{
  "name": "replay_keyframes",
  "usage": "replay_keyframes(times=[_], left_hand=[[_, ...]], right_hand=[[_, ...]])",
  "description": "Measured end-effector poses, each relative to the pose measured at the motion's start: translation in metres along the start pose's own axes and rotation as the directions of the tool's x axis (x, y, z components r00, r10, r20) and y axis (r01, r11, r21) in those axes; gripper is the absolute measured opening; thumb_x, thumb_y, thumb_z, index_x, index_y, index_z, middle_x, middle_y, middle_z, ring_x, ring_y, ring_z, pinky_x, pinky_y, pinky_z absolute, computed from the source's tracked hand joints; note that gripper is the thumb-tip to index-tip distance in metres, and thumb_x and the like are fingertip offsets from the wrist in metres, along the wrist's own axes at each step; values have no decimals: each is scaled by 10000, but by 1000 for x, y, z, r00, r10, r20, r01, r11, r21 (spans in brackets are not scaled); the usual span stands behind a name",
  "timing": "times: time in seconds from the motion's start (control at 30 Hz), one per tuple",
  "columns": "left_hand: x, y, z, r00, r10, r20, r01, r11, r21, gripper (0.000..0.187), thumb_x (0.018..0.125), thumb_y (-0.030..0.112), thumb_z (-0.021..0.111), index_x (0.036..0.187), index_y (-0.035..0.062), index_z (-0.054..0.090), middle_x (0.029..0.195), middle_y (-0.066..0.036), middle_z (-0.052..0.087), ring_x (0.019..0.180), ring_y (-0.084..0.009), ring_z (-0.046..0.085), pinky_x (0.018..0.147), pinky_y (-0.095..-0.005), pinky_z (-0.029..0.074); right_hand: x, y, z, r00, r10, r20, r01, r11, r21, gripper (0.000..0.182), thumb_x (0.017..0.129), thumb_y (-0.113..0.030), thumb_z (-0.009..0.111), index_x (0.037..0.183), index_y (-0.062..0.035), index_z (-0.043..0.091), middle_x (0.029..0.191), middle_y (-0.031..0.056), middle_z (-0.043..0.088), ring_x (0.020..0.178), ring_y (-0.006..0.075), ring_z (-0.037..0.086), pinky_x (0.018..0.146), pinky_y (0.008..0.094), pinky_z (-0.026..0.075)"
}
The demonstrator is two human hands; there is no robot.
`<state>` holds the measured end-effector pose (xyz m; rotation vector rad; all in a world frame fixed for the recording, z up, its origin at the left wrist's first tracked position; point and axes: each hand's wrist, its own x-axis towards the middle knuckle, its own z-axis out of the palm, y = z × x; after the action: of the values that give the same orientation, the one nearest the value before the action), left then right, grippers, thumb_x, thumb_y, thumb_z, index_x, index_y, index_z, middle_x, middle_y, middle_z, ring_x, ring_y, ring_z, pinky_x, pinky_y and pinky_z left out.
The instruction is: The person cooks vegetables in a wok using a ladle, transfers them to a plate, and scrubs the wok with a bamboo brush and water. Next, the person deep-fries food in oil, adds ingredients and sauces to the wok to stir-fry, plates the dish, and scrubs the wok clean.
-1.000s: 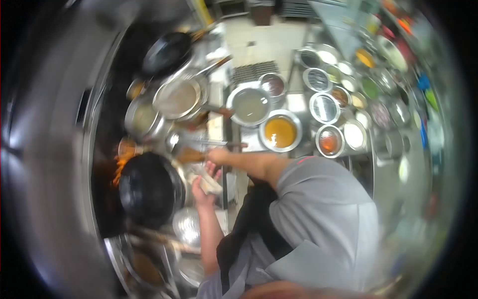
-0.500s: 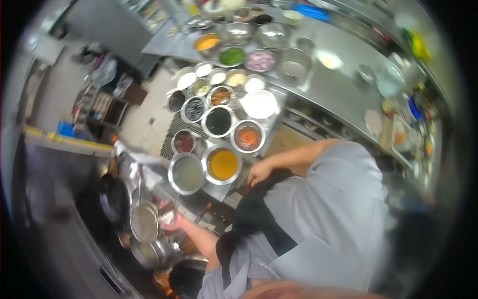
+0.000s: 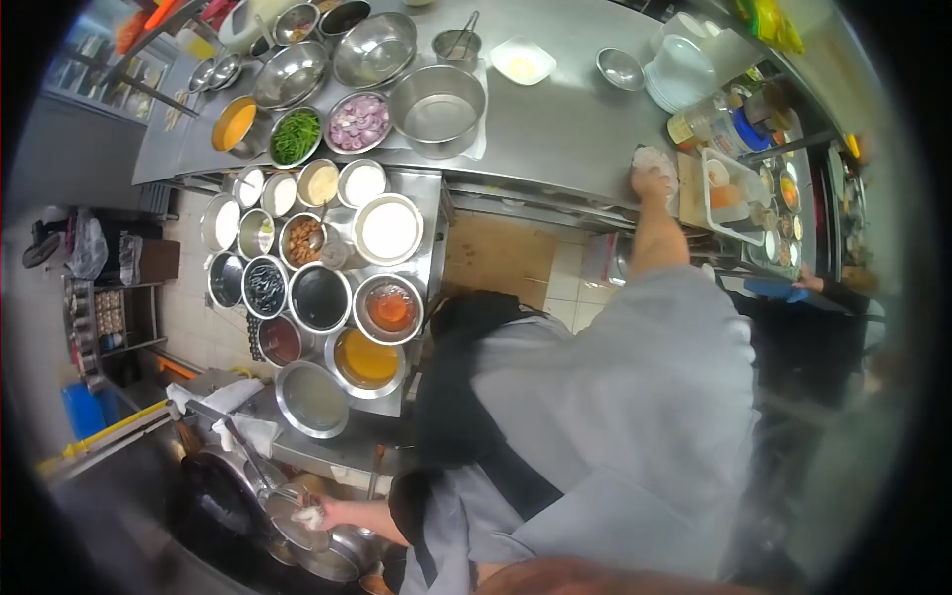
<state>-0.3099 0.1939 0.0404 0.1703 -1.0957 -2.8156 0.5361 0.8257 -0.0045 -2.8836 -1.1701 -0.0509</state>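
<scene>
My left hand is low at the bottom left, closed on a white rag wrapped around the handle of a steel ladle that rests over a dark wok. My right hand stretches out to the far steel counter and presses a crumpled white cloth onto its edge. A grey shirt and black apron fill the middle of the view.
A cart holds several steel bowls of sauces and seasonings. On the counter stand mixing bowls, green chillies, sliced onions, stacked white plates and bottles. Another person's hand shows at the right.
The view has swung away from the flaming wok toward the counter. My right hand went from the cart's edge out to the counter, onto the white cloth. My left hand stays by the stove.
</scene>
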Motion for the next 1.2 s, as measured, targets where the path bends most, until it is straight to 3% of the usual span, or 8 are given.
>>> replay_keyframes(times=[0.07, 0.33, 0.5, 0.8, 0.87, 0.93, 1.07, 1.2], left_hand=[[5, 2, -5, 997, 12, 74, -26, 981, 193, 376, 802, 256, 608, 1076, -2, 608, 1058, -171, 609, 1009, -329, 579, 946, -492, 441], [22, 22, -38, 719, 92, 689, -600, 581, 550, 453, 831, 312, 627, 1157, 1, 587, 1052, -177, 624, 1012, -311, 585, 892, -462, 469], [7, 28, -31, 889, 3, 458, -290, 778, 557, 473, 843, 329, 622, 1181, 1, 574, 1045, -179, 628, 1007, -308, 589, 884, -458, 476], [0, 42, -39, 894, -70, 442, -205, 813, 545, 511, 866, 361, 613, 1224, 2, 551, 1033, -183, 635, 998, -304, 596, 872, -451, 489], [0, 46, -36, 884, -93, 458, -190, 824, 534, 519, 871, 368, 612, 1233, 2, 546, 1031, -183, 636, 996, -303, 598, 869, -449, 492], [5, 41, -42, 875, -116, 471, -165, 842, 514, 528, 876, 375, 610, 1243, 2, 540, 1028, -184, 638, 994, -302, 599, 866, -448, 495], [16, 42, -55, 824, -179, 538, -129, 864, 487, 545, 886, 389, 606, 1262, 2, 530, 1022, -186, 641, 990, -300, 603, 860, -445, 500], [30, 52, -62, 891, -356, 281, 208, 872, 443, 568, 910, 414, 582, 1293, 3, 504, 1027, -204, 640, 938, -306, 621, 833, -449, 528]], right_hand=[[18, -9, 43, 991, 134, -18, -135, 991, -12, 553, 822, -394, 600, 1285, -93, 571, 1352, 188, 511, 1210, 447, 475, 1005, 502, 415], [-13, -104, 28, 794, -602, -83, 595, 741, 311, 269, 858, -190, 579, 1096, -89, 653, 1172, 175, 619, 1084, 397, 565, 939, 452, 459], [4, -127, 16, 793, -582, 179, 543, 809, 227, 267, 882, -190, 546, 1098, -64, 641, 1166, 206, 619, 1067, 408, 587, 923, 491, 469], [-68, -97, 22, 534, -825, -183, 818, 451, 357, 309, 944, -241, 506, 1154, -49, 627, 1161, 247, 622, 1081, 402, 590, 971, 477, 439], [-74, -65, -25, 333, -828, 452, 756, 521, 397, 297, 951, -225, 520, 1175, -54, 614, 1179, 245, 621, 1112, 379, 589, 956, 450, 454], [-21, -23, -19, 318, -835, 449, 770, 504, 391, 317, 882, -120, 579, 1199, -108, 599, 1067, 166, 686, 1016, 323, 647, 828, 432, 506], [40, 64, -52, 525, -571, 630, -239, 612, 754, 344, 896, -151, 643, 1230, -85, 595, 994, 5, 667, 892, 130, 619, 790, 296, 501], [46, 113, -83, 677, -481, 557, -438, 344, 830, 358, 884, -107, 642, 1236, -69, 596, 993, 1, 664, 867, 130, 615, 796, 278, 495]])
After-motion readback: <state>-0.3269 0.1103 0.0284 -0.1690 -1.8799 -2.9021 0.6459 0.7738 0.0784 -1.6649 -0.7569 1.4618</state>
